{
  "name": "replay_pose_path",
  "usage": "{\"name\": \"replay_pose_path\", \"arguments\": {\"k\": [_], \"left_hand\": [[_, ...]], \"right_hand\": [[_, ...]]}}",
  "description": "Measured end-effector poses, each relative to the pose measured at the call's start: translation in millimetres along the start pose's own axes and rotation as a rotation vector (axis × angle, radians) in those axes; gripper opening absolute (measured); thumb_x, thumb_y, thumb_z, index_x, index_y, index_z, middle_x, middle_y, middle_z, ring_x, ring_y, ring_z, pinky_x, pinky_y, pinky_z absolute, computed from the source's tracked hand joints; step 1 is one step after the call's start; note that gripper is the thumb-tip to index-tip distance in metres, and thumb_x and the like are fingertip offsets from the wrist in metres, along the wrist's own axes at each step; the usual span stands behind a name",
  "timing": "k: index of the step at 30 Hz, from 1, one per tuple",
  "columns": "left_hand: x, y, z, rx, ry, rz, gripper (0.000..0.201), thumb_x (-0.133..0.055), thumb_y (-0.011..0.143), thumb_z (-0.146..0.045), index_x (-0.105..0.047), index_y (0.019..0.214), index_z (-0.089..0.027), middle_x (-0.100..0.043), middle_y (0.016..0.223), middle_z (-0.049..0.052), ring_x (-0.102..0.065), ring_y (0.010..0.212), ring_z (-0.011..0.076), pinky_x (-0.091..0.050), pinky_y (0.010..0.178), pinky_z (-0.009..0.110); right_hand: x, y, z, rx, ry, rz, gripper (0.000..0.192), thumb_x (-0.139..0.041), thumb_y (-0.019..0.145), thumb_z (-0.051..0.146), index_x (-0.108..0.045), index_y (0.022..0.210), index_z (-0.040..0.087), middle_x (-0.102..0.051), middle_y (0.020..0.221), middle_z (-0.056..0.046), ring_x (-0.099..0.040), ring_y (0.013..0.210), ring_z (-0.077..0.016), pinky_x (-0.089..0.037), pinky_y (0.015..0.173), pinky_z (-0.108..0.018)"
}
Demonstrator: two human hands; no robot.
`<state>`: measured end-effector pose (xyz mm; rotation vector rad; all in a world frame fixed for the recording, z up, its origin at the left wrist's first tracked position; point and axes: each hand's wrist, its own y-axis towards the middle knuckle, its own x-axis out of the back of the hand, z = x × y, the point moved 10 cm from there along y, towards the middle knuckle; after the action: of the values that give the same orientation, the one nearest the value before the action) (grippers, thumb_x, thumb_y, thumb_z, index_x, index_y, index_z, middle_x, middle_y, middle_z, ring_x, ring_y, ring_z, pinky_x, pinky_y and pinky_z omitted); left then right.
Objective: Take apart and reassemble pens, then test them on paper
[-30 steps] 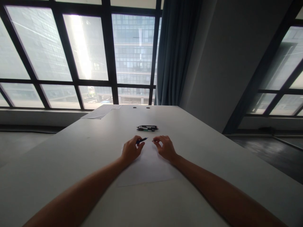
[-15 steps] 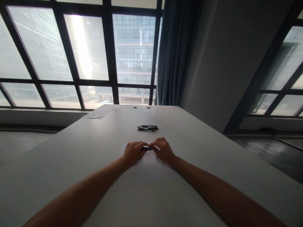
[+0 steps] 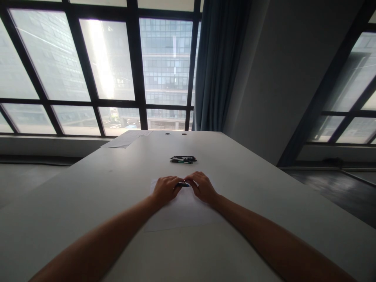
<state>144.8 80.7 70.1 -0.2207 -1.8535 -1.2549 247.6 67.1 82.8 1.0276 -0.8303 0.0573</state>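
Observation:
A dark pen [image 3: 183, 184] with a bluish right end lies level between my two hands, above a white sheet of paper [image 3: 182, 215]. Its left part is gripped by my left hand [image 3: 167, 188], closed with thumb and fingers together. My right hand [image 3: 203, 187] is curled closed at the pen's right end, its index fingertip meeting the left fingertips above the barrel. The exact contact of the right thumb is too small to make out. Both wrists rest low over the sheet.
A small pile of several black and white pens [image 3: 183, 159] lies beyond my hands on the white table [image 3: 249, 188]. More paper [image 3: 125, 138] is at the far left corner. Two dark round spots [image 3: 175, 134] sit near the far edge, before the windows and a blue curtain [image 3: 213, 70].
The pen has shifted slightly between my fingers, and its right end now shows more clearly, tilted a little downward. My hands have stayed in nearly the same place.

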Motion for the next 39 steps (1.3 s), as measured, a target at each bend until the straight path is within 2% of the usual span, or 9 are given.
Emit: {"name": "replay_pose_path", "arguments": {"k": [12,17,20,24,28,32,39], "left_hand": [[-0.9,-0.9,0.1,-0.004,0.024,-0.007,0.022,-0.055,0.087,-0.02,-0.067,0.106,-0.022,-0.073,0.084,0.002,-0.067,0.073,0.0157,-0.046,0.064,0.024],[-3.6,-0.9,1.1,0.015,0.019,0.029,0.025,-0.054,0.089,-0.022,-0.066,0.11,-0.023,-0.072,0.085,0.002,-0.067,0.075,0.0162,-0.047,0.065,0.025],[-5.3,-0.4,5.4,0.093,0.034,0.076,0.022,-0.056,0.089,-0.03,-0.068,0.106,-0.023,-0.072,0.084,0.002,-0.066,0.075,0.0167,-0.047,0.066,0.026],[-9.0,-1.7,13.8,0.213,0.08,0.165,0.021,-0.057,0.087,-0.039,-0.071,0.093,-0.024,-0.07,0.087,0.001,-0.066,0.076,0.0178,-0.048,0.066,0.027],[-15.5,-2.9,14.4,0.224,0.084,0.241,0.023,-0.054,0.087,-0.037,-0.073,0.092,-0.026,-0.071,0.099,0.001,-0.067,0.079,0.0184,-0.05,0.068,0.028],[-21.1,-4.0,12.9,0.226,0.083,0.289,0.025,-0.053,0.085,-0.036,-0.074,0.096,-0.027,-0.07,0.106,0.001,-0.067,0.084,0.0199,-0.052,0.074,0.03],[-23.1,-3.4,3.1,0.195,0.057,0.332,0.026,-0.053,0.084,-0.035,-0.073,0.099,-0.027,-0.069,0.112,0.0,-0.068,0.087,0.0211,-0.053,0.078,0.032]], "right_hand": [[2.3,-1.3,-5.2,-0.036,0.1,-0.054,0.017,-0.048,0.094,0.028,-0.062,0.09,0.02,-0.064,0.079,-0.004,-0.058,0.075,-0.0171,-0.046,0.072,-0.031],[-0.9,0.3,-6.5,-0.082,0.198,-0.026,0.013,-0.051,0.091,0.024,-0.064,0.091,0.02,-0.065,0.083,-0.004,-0.059,0.074,-0.0154,-0.047,0.07,-0.029],[1.4,-0.1,-24.4,-0.197,0.199,-0.057,0.01,-0.056,0.086,0.022,-0.065,0.087,0.019,-0.066,0.08,-0.003,-0.06,0.071,-0.0147,-0.047,0.068,-0.029],[13.3,-6.5,-68.0,-0.42,0.151,-0.139,0.011,-0.06,0.079,0.024,-0.067,0.083,0.018,-0.069,0.077,-0.004,-0.062,0.07,-0.0161,-0.049,0.069,-0.03],[27.5,-18.0,-106.0,-0.612,0.153,-0.222,0.016,-0.06,0.074,0.029,-0.067,0.08,0.017,-0.069,0.077,-0.006,-0.061,0.067,-0.0166,-0.049,0.065,-0.029],[32.6,-23.3,-119.1,-0.682,0.156,-0.238,0.023,-0.058,0.073,0.036,-0.067,0.081,0.016,-0.069,0.078,-0.006,-0.06,0.066,-0.0167,-0.048,0.062,-0.029],[33.9,-25.2,-128.3,-0.706,0.113,-0.24,0.02,-0.057,0.069,0.032,-0.066,0.078,0.017,-0.068,0.076,-0.006,-0.059,0.067,-0.0167,-0.047,0.063,-0.028]]}}
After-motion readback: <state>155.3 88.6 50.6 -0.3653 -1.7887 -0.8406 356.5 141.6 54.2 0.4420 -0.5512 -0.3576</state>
